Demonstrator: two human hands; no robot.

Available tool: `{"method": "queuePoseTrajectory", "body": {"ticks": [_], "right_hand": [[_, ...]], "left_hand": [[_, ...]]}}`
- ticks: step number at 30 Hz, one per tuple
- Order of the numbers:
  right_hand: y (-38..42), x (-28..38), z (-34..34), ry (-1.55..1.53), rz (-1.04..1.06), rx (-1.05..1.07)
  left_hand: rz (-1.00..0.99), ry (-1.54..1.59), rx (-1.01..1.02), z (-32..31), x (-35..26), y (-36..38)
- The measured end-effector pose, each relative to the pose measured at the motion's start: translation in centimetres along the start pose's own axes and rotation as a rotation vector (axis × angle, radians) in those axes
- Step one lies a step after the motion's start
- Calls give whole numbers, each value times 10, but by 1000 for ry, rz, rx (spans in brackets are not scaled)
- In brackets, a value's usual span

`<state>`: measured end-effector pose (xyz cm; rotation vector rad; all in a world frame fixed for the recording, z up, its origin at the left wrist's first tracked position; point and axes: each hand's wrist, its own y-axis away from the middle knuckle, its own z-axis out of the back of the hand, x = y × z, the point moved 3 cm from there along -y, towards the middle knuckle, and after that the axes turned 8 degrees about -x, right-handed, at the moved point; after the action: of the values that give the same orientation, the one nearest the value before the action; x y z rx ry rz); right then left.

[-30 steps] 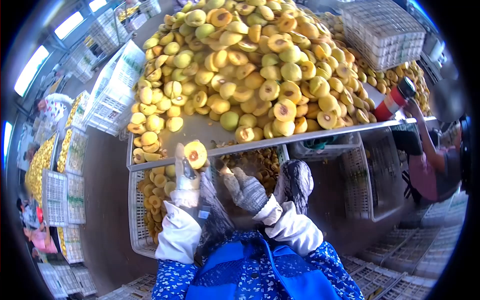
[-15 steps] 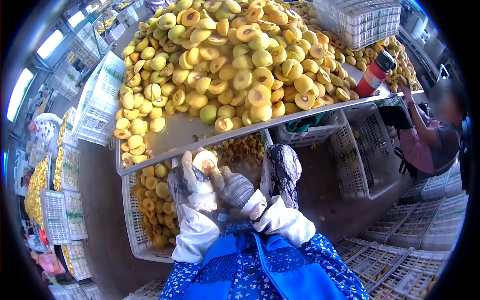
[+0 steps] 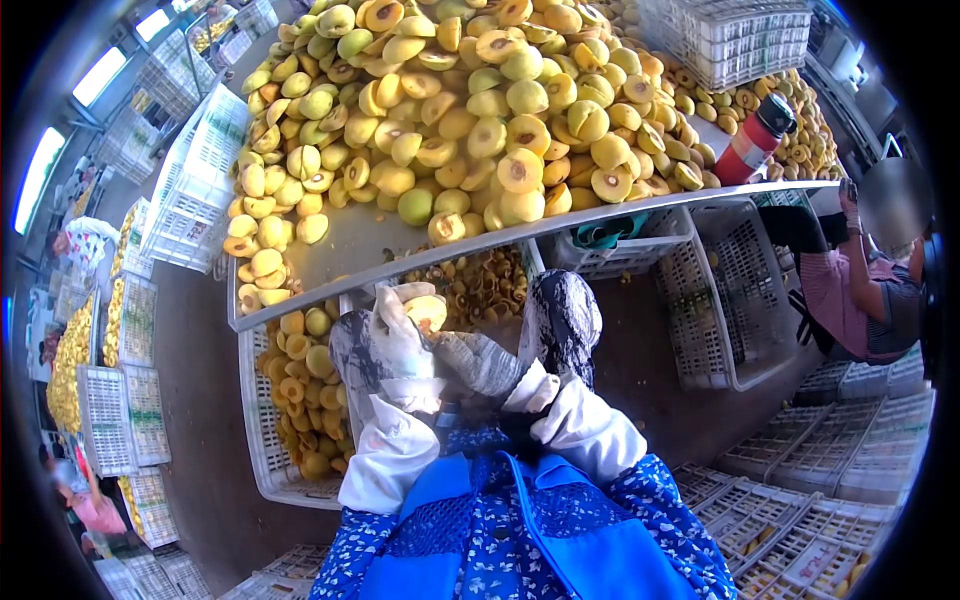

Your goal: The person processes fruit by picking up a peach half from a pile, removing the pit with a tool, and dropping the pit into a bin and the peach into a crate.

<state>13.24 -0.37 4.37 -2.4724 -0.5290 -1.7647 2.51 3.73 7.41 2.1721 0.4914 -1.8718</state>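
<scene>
A cut yellow fruit half with a brownish centre is held in my gloved left hand, just beyond the table's front edge. My right hand, in a grey glove, is closed close beside the fruit; whatever its fingers grip is too small to make out. Behind them a large heap of halved yellow-green fruit covers much of the metal table. Below the hands, brownish scraps lie under the table edge. A white crate of fruit halves stands to the left.
A red bottle and a white crate are on the table at right. Another person sits at the right. Crates stand under the table, and stacked crates fill the lower right. More crates are at left.
The fruit half has tilted and shifted slightly right in my left hand. My right hand has turned and straightened beside it. The seated person's arm has drawn back from the table.
</scene>
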Motion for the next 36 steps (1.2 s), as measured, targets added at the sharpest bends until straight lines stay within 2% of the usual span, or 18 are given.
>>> {"method": "queuePoseTrajectory", "body": {"ticks": [2, 5, 7, 10, 12, 13, 14, 15, 16, 17, 18, 19, 21, 23, 27, 29, 35, 36], "right_hand": [[-7, -35, 19, -364, -187, 279], [-8, -17, 10, -500, -40, 385], [-2, -40, 20, -397, -269, 378], [3, -34, -1, -294, -174, 114], [0, -41, -5, -334, -102, 273], [-1, -36, -13, -704, -356, 210], [0, -31, -21, -1080, -591, 72], [-15, -34, -22, -821, -446, -177], [-21, -40, -6, -676, -568, -129], [-26, -47, 11, -535, -684, -64], [-32, -58, 17, -429, -636, -123], [-37, -73, 19, -304, -520, -195], [-43, -101, 20, -65, -373, -236], [-46, -118, 19, 64, -318, -196], [-50, -128, 22, -47, -471, -295], [-55, -113, 19, -148, -574, -351], [-47, -91, 22, -135, -657, -268], [-47, -79, 23, -87, -671, -194]], "left_hand": [[-100, -39, 88, 2, 9, 0], [-84, 1, 190, 3, 11, 4], [151, 118, 201, 1, -5, 10], [448, 338, 188, -2, -17, 15], [655, 528, -34, 10, -7, 14], [743, 628, -148, 18, -2, 9], [644, 666, 83, 46, 21, -12], [465, 597, -78, 83, 42, -39], [83, 188, -263, 105, 7, -40], [-89, -294, -406, 145, 8, -59], [-305, -852, -366, 188, 18, -78], [-512, -1004, -283, 208, 12, -89], [-703, -1312, -353, 183, -49, -103], [-995, -1528, -250, 156, -67, -144], [-736, -1800, 483, 90, -28, -235], [-409, -1910, 663, 73, 14, -279], [-228, -1759, 565, 66, 40, -280], [-125, -1383, 502, 76, 46, -278]]}}
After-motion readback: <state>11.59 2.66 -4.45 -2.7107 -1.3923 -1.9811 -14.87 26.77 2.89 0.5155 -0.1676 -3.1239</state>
